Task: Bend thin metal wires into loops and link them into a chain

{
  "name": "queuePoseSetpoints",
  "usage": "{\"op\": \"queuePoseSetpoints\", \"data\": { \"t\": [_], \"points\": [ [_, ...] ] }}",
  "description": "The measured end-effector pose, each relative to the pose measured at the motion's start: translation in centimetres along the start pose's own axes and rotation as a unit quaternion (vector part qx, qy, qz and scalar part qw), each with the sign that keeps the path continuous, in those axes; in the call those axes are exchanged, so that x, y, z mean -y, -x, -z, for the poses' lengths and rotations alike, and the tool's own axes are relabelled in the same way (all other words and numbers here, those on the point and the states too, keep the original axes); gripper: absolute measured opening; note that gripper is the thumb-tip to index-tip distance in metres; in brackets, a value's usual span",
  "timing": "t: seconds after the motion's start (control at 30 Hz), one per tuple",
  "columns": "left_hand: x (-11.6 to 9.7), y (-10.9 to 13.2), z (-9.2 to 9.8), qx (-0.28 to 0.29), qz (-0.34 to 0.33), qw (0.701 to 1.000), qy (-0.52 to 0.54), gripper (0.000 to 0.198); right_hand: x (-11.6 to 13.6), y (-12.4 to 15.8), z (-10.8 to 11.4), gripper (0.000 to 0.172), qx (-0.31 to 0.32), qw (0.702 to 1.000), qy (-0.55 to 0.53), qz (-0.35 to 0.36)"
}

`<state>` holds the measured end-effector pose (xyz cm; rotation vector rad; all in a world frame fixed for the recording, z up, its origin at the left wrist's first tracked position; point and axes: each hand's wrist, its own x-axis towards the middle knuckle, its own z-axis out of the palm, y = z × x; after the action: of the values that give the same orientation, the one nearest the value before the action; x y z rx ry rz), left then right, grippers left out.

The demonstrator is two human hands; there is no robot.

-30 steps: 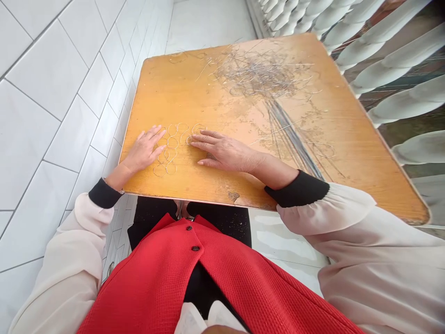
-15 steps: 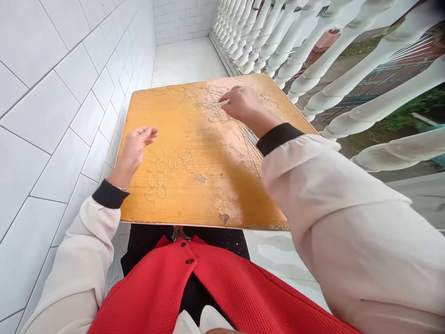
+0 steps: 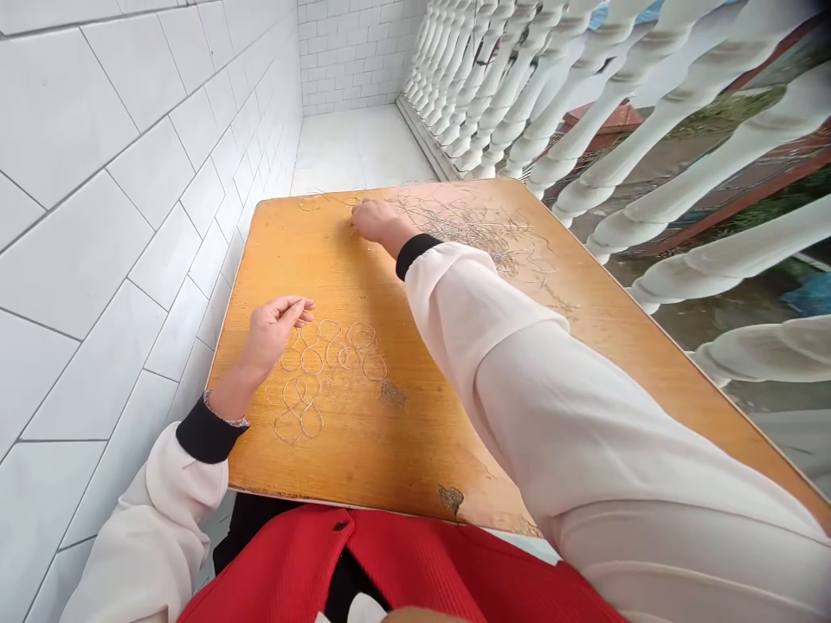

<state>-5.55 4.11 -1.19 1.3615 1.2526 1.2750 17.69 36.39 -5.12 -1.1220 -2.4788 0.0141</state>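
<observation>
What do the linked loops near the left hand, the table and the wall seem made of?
Loops: thin bare metal wire, likely; silvery-grey glint, fine bent strands.
Table: wood or veneer under worn orange varnish; grain shows, patches are chipped.
Wall: glazed white ceramic tile, seemingly; glossy faces, grey grout lines.

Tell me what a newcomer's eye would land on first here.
A long pale sleeve cuts across the orange wooden table, with the right hand at the far edge, at the left end of a tangle of thin wire. Nearer, the left hand rests beside a flat chain of linked wire loops. White balusters line the right side.
</observation>
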Motion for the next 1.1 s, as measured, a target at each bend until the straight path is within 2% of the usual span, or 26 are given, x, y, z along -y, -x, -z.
{"op": "queuePoseSetpoints", "data": {
  "t": [0.1, 0.23, 0.3, 0.37, 0.4, 0.43, 0.47, 0.53, 0.6, 0.67, 0.73, 0.8, 0.9, 0.97, 1.1],
  "points": [
    [-0.3, 0.3, 0.0, 0.008, 0.000, 1.000, 0.002, 0.017, 1.0, 0.2, -0.8, 0.026, 0.023, 0.994, 0.066, -0.087],
    [-0.3, 0.5, -0.1, 0.009, 0.006, 1.000, 0.001, 0.016, 2.4, 1.0, 1.0, 0.031, 0.025, 0.993, 0.069, -0.094],
    [0.2, 0.4, -0.1, 0.008, -0.003, 1.000, 0.001, 0.018, 3.3, 1.4, 3.2, 0.023, -0.011, 0.993, 0.050, -0.109],
    [0.7, 0.0, 0.1, 0.005, -0.027, 1.000, 0.013, 0.018, 4.6, 2.1, 6.2, 0.015, -0.122, 0.979, -0.050, -0.154],
    [0.9, -0.3, 0.2, 0.001, -0.038, 0.999, 0.020, 0.018, 5.5, 2.8, 7.9, 0.012, -0.187, 0.961, -0.124, -0.159],
    [1.0, -0.6, 0.4, -0.007, -0.045, 0.999, 0.028, 0.018, 6.5, 3.7, 9.7, 0.011, -0.236, 0.930, -0.220, -0.177],
    [1.0, -1.0, 0.6, -0.017, -0.048, 0.998, 0.035, 0.017, 7.6, 4.8, 11.5, 0.011, -0.255, 0.896, -0.311, -0.190],
    [0.3, -1.6, 0.9, -0.038, -0.059, 0.997, 0.042, 0.017, 10.1, 7.9, 14.4, 0.011, -0.248, 0.850, -0.433, -0.168],
    [-0.9, -1.9, 0.6, -0.038, -0.070, 0.996, 0.037, 0.019, 12.8, 11.4, 16.2, 0.014, -0.219, 0.826, -0.494, -0.157],
    [-2.4, -1.7, -0.4, 0.010, -0.065, 0.998, 0.022, 0.027, 15.4, 14.7, 16.6, 0.018, -0.210, 0.824, -0.492, -0.186],
    [-3.6, -1.0, -2.1, 0.067, -0.055, 0.996, 0.006, 0.039, 17.9, 17.2, 16.1, 0.018, -0.197, 0.826, -0.484, -0.212],
    [-4.3, 0.1, -4.0, 0.090, -0.074, 0.993, -0.026, 0.044, 20.2, 19.0, 15.2, 0.017, -0.197, 0.813, -0.497, -0.231],
    [-4.7, 1.9, -6.0, 0.075, -0.125, 0.986, -0.084, 0.018, 22.9, 20.7, 14.0, 0.013, -0.199, 0.787, -0.527, -0.251],
    [-4.9, 3.1, -6.3, 0.063, -0.126, 0.988, -0.056, 0.023, 23.8, 21.6, 13.6, 0.011, -0.202, 0.771, -0.547, -0.258],
    [-5.2, 5.0, -5.2, 0.042, -0.055, 0.994, 0.080, 0.030, 24.1, 23.0, 12.9, 0.010, -0.227, 0.733, -0.581, -0.272]
  ]
}}
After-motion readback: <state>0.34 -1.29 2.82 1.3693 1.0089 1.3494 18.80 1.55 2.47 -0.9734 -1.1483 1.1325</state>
